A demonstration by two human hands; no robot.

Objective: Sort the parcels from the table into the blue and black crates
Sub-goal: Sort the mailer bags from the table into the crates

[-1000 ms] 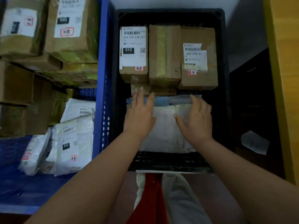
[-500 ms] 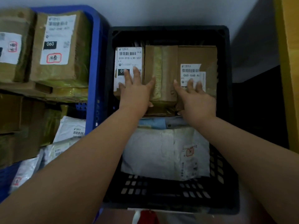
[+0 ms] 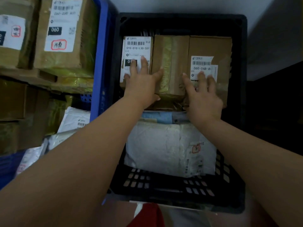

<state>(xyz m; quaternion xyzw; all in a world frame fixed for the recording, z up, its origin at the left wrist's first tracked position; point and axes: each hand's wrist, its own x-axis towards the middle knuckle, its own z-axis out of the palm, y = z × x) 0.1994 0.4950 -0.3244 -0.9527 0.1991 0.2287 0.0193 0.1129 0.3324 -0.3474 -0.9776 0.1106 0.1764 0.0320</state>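
In the black crate (image 3: 242,46), my left hand (image 3: 142,86) and right hand (image 3: 203,95) press flat on three cardboard parcels (image 3: 170,63), fingers straight, gripping nothing.

Black crate (image 3: 180,18), lattice-holed floor & walls. Blue crate (image 3: 100,63) beside it. Along black crate's far edge: 3 brown boxes (image 3: 172,51), two w/ white labels, black barcodes. Near edge: white bag (image 3: 155,148) w/ red stamp; light-blue parcel (image 3: 155,116) behind it. Blue crate: brown boxes (image 3: 65,30), white labels w/ red stamps.
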